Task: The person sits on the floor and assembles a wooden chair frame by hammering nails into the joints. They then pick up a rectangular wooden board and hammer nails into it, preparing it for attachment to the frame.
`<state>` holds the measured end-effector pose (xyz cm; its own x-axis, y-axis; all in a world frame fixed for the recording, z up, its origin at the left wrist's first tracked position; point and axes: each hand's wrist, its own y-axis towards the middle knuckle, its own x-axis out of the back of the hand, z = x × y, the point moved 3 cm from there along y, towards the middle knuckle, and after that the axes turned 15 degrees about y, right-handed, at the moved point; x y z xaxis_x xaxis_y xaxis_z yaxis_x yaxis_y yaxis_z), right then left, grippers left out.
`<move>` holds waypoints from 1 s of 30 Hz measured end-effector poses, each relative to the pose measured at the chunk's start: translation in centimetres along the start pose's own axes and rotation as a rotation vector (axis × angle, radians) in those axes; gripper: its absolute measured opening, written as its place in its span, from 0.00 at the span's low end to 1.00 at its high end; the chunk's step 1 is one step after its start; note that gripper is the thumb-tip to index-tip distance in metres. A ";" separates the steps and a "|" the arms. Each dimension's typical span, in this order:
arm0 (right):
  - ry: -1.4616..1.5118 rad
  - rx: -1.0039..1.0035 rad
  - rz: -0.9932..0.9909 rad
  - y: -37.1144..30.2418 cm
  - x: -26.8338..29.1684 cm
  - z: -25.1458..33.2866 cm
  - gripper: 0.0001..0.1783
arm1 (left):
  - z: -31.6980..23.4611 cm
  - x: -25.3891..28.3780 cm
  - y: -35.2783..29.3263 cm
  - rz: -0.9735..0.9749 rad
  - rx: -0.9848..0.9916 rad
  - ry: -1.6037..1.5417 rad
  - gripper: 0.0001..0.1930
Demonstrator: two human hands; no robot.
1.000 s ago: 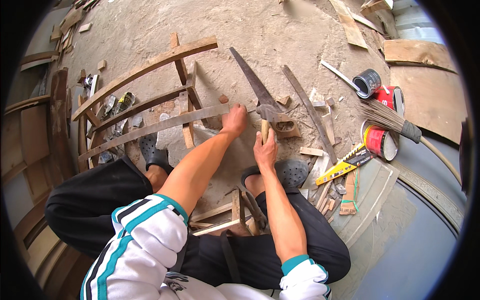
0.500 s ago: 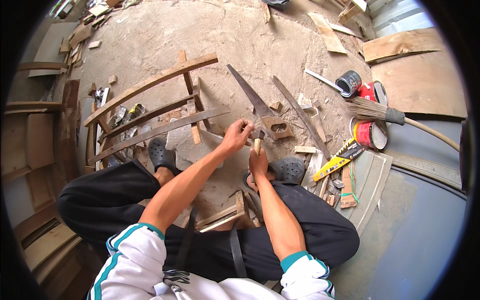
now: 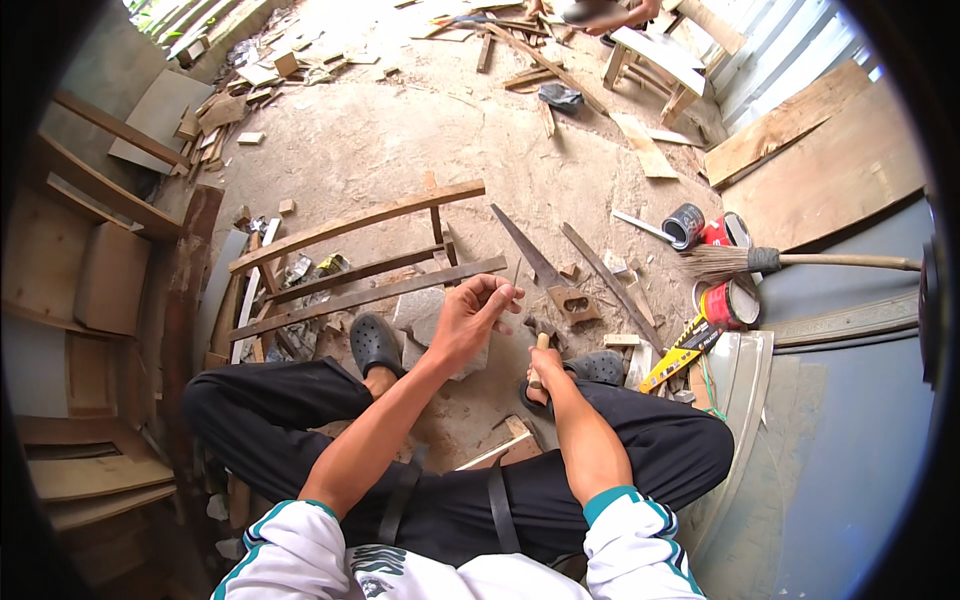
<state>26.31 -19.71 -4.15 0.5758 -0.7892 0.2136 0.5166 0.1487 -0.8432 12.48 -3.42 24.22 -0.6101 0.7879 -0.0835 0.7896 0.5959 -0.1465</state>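
In front of my knees, my left hand [image 3: 474,318] is raised with thumb and forefinger pinched. A thin, dark nail [image 3: 517,271] seems to stick up from that pinch, though it is very small here. My right hand [image 3: 546,365] is wrapped around the wooden handle of a hammer [image 3: 541,345], its dark metal head pointing away from me, below and right of my left hand. Beyond the hands lies a handsaw [image 3: 527,247] with a wooden grip. A wooden frame of slats [image 3: 360,225] stands to the left of it.
At right are a straw broom [image 3: 760,260], paint cans [image 3: 730,304], a yellow-sleeved saw blade [image 3: 680,355] and a long dark strip [image 3: 610,283]. A stone slab [image 3: 421,312] lies by my left shoe. Farther off, another person's arm [image 3: 632,14] shows near a small bench [image 3: 660,60].
The view has tipped up, showing more of the far floor and another person. My left hand has moved away from the hammer head, and the hammer is lower beside my right knee.
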 end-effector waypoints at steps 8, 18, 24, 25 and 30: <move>0.114 -0.006 0.054 -1.7 0.7 0.8 0.14 | -4.8 1.9 -2.9 -0.037 -0.055 -0.161 0.09; 0.076 -0.268 0.181 1.2 3.2 5.9 0.05 | -5.9 4.3 -2.4 -0.086 -0.103 -0.323 0.03; -0.561 -0.013 0.175 -2.8 0.8 9.8 0.11 | -6.6 10.4 -1.7 -0.327 -0.109 -0.134 0.05; -0.616 0.065 0.201 -2.2 0.6 9.7 0.13 | -6.3 11.2 -1.3 -0.330 -0.107 -0.087 0.08; -0.395 0.115 0.223 -2.1 -1.5 8.1 0.11 | -3.3 13.0 -0.2 -0.420 -0.014 -0.015 0.11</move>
<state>29.50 -13.99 1.26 0.8664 -0.4466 0.2235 0.4069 0.3719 -0.8343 4.63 7.19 26.43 -0.8800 0.4738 -0.0338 0.4728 0.8671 -0.1570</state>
